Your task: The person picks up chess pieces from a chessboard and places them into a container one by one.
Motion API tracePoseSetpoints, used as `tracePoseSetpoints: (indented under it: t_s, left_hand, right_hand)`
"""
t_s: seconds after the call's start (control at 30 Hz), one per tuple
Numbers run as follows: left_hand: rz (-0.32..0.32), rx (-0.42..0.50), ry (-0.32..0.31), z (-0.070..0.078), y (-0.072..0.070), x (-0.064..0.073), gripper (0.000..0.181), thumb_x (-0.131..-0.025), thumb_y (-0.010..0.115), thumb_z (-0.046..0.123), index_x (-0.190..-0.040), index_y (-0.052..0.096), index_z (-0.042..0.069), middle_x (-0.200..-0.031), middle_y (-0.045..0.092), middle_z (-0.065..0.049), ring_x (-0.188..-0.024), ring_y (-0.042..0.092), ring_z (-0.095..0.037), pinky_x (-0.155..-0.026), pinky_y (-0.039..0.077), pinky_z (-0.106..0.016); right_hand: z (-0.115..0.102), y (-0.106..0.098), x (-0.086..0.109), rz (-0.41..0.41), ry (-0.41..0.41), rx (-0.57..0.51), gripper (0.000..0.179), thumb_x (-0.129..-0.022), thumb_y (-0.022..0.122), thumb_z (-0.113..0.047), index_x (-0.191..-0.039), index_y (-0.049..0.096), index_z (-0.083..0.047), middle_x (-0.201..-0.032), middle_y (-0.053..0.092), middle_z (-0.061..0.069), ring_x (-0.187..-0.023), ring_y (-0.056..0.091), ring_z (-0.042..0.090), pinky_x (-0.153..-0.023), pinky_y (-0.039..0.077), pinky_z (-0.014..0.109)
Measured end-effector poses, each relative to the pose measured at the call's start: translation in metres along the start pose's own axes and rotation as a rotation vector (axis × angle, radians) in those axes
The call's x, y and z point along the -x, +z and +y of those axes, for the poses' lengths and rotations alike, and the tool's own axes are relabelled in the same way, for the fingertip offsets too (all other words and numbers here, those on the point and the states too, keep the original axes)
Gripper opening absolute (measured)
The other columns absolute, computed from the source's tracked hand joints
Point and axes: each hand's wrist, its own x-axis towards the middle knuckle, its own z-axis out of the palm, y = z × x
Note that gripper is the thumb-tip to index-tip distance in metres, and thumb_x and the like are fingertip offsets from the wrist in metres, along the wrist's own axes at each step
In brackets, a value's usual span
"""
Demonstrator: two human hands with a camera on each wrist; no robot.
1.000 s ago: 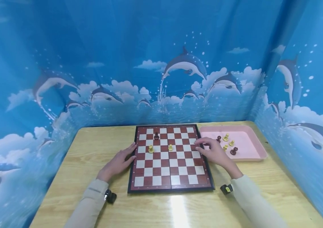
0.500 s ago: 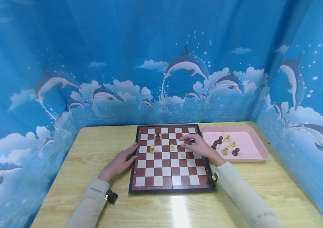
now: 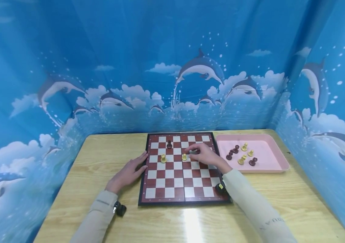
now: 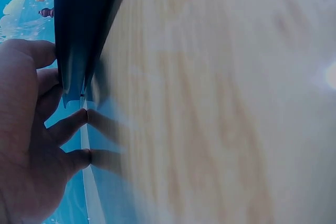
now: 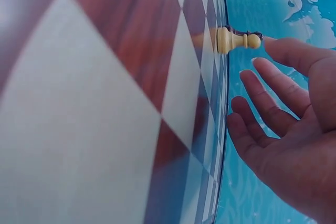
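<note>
Wooden tabletop, chessboard, yellow round-headed pawn upright, right fingers parted near it, left fingers spread

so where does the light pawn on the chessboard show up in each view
Head: light pawn below and right of centre, beside the right hand.
Left wrist: not visible.
Right wrist: upper right, near that hand's fingers.
Shared landmark: the chessboard, only its dark edge in left wrist.

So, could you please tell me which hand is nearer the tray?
The right hand, over the board beside the tray; the left hand touches the board's left edge.
</note>
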Motion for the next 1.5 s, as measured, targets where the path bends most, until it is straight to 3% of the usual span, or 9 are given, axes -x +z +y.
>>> tracePoseSetpoints:
  t_s: [0.13,0.4,0.6,1.13,1.5]
  left_hand:
    - [0.004,-0.007,0.004,0.001,0.000,0.000,0.061,-0.108,0.048,0.037,-0.161,0.028,0.014,-0.168,0.023,-0.007,-0.152,0.028,-0.036,-0.123,0.018,-0.065]
    - [0.006,-0.006,0.005,0.003,0.000,0.000,0.061,-0.108,0.048,0.037,-0.161,0.028,0.014,-0.168,0.023,-0.007,-0.152,0.028,-0.035,-0.123,0.018,-0.065]
    - [0.007,-0.003,0.004,0.003,-0.001,0.000,0.061,-0.108,0.048,0.037,-0.161,0.028,0.013,-0.169,0.022,-0.008,-0.152,0.028,-0.036,-0.123,0.017,-0.065]
    - [0.008,0.004,0.010,0.001,0.001,0.001,0.061,-0.108,0.048,0.037,-0.161,0.028,0.014,-0.169,0.022,-0.006,-0.152,0.028,-0.035,-0.123,0.017,-0.065]
    - [0.007,0.000,0.020,0.002,-0.001,0.002,0.060,-0.108,0.049,0.035,-0.161,0.029,0.013,-0.168,0.023,-0.007,-0.152,0.029,-0.035,-0.123,0.018,-0.065]
  right_hand:
    - [0.000,0.003,-0.004,-0.028,-0.004,-0.004,0.025,-0.097,0.068,-0.013,-0.121,0.074,-0.008,-0.122,0.072,0.008,-0.102,0.069,0.020,-0.086,0.061,0.037]
    - [0.000,0.008,-0.009,-0.046,-0.029,0.004,0.020,-0.095,0.071,-0.014,-0.114,0.075,-0.007,-0.111,0.074,0.005,-0.101,0.069,0.019,-0.092,0.059,0.041]
    - [-0.005,0.011,-0.010,-0.024,-0.013,0.033,0.018,-0.093,0.073,-0.012,-0.111,0.075,-0.009,-0.108,0.074,0.002,-0.099,0.068,0.016,-0.092,0.058,0.039]
    - [-0.007,0.014,-0.008,0.010,-0.042,0.030,0.009,-0.093,0.075,-0.016,-0.102,0.077,-0.013,-0.115,0.073,0.002,-0.114,0.065,0.023,-0.101,0.056,0.045]
    - [-0.022,0.008,-0.006,0.041,-0.062,0.065,0.007,-0.094,0.075,-0.016,-0.100,0.078,-0.015,-0.104,0.075,-0.001,-0.107,0.067,0.025,-0.103,0.053,0.050]
